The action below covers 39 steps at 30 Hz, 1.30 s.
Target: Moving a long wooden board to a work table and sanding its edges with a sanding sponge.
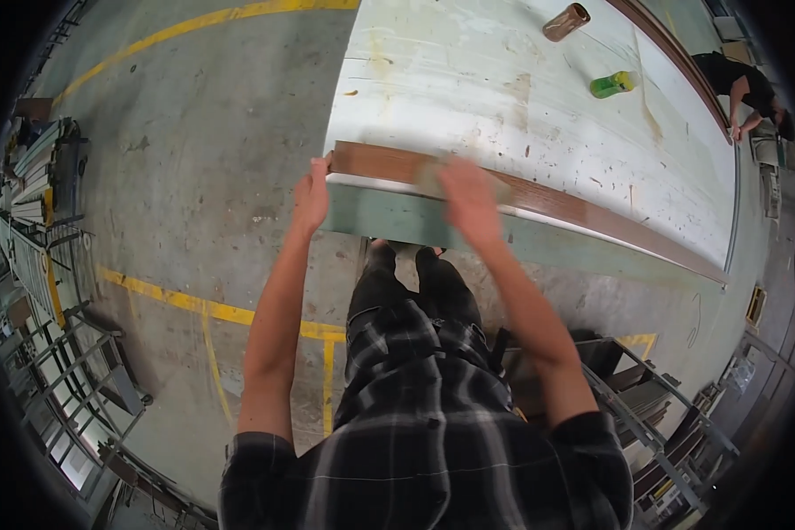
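A long brown wood-grained board (556, 201) lies along the near edge of the white-topped table (468, 88). At its left end my left hand (310, 196) grips the tip, thumb side up. Smeared by motion, my right hand (471, 199) presses a tan pad or folded cloth (429, 179) onto the board's upper face, right of the left end. The pad's exact kind is too blurred to tell, and the hand covers part of it.
A brown-stained jar (566, 22) and a green bottle (613, 84) lie on the table. Across it, a person in dark clothing (751, 88) handles another long brown board (680, 57). Metal racks (79, 353) stand at left; another rack (654, 424) is behind me at right.
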### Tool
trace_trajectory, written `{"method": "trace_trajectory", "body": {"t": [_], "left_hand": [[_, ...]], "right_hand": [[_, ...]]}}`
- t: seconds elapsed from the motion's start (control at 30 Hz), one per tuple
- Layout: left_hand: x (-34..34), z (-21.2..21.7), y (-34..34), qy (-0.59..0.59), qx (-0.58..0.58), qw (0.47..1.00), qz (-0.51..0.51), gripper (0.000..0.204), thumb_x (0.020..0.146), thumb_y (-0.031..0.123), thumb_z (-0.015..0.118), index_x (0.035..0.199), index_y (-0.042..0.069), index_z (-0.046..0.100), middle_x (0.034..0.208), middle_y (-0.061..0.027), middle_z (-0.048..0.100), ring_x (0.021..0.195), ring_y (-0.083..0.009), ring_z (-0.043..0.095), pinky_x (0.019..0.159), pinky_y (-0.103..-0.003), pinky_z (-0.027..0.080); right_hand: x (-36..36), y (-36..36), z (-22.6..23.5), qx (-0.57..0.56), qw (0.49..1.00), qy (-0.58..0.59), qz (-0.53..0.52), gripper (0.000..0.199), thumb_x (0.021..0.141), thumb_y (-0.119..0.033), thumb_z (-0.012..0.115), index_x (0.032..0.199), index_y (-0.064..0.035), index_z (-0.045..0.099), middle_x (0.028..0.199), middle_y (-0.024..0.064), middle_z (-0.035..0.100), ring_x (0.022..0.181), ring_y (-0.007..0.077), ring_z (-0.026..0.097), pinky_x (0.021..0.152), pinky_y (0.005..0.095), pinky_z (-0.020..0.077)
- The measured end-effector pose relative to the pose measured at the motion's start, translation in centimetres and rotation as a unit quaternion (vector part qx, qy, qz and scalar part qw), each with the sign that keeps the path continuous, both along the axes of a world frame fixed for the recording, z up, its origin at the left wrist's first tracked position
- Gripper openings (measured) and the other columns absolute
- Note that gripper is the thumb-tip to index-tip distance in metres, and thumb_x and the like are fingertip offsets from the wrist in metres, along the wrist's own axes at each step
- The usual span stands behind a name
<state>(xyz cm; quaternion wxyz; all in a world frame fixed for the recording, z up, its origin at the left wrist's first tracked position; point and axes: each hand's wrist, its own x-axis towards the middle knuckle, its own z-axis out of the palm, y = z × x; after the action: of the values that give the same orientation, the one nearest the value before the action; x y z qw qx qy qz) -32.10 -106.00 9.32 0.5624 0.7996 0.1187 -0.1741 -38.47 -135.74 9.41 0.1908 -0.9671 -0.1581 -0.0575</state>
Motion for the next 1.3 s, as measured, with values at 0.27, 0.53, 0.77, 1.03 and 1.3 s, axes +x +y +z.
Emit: {"method": "trace_trajectory", "body": {"t": [0.27,0.53,0.77,1.03,1.3], "left_hand": [[0.7,-0.9,0.2,0.033,-0.082,0.996,-0.024,0.074,0.095,0.056,0.018,0.131,-0.002,0.046,0.132,-0.0155,0.050,0.122,-0.0262,0.048,0.101,-0.037,0.035],[1.3,-2.6,3.6,0.117,-0.298,0.947,0.036,0.078,0.093,0.061,0.012,0.137,0.002,0.040,0.133,-0.0136,0.050,0.123,-0.0261,0.046,0.105,-0.041,0.030],[-2.8,-2.5,8.3,0.060,-0.266,0.943,0.192,0.074,0.094,0.059,0.019,0.141,0.004,0.031,0.134,-0.0157,0.048,0.120,-0.0254,0.048,0.101,-0.041,0.035],[-1.6,-2.0,8.1,0.053,-0.310,0.917,0.247,0.068,0.095,0.053,0.026,0.141,0.004,0.028,0.134,-0.0158,0.048,0.119,-0.0275,0.049,0.097,-0.041,0.038],[-4.3,-3.3,14.4,0.040,-0.338,0.842,0.419,0.061,0.096,0.048,0.029,0.139,0.004,0.030,0.131,-0.0157,0.050,0.112,-0.0283,0.055,0.092,-0.041,0.043]], "right_hand": [[-2.4,-3.2,0.4,-0.082,0.994,0.009,-0.078,0.082,0.057,-0.002,0.071,0.134,-0.0094,0.044,0.139,0.0141,0.041,0.130,0.0385,0.034,0.106,0.0481,0.0308],[6.5,14.6,-0.2,-0.041,0.992,-0.080,0.086,0.070,0.064,-0.010,0.068,0.131,-0.0144,0.047,0.139,0.0062,0.042,0.128,0.0307,0.039,0.105,0.0430,0.0338],[3.1,7.3,-0.1,-0.081,0.991,-0.102,0.024,0.058,0.072,-0.006,0.063,0.128,-0.0139,0.051,0.137,0.0051,0.046,0.127,0.0293,0.042,0.103,0.0428,0.0362],[7.0,19.7,-2.9,-0.061,0.953,-0.006,0.297,0.045,0.081,-0.011,0.050,0.125,-0.0156,0.051,0.137,0.0025,0.045,0.129,0.0252,0.039,0.104,0.0369,0.0375],[-0.1,11.9,7.8,0.303,0.946,0.071,0.089,0.051,0.075,0.006,0.053,0.123,-0.0123,0.056,0.123,0.0085,0.058,0.113,0.0285,0.056,0.095,0.0345,0.0467]]}}
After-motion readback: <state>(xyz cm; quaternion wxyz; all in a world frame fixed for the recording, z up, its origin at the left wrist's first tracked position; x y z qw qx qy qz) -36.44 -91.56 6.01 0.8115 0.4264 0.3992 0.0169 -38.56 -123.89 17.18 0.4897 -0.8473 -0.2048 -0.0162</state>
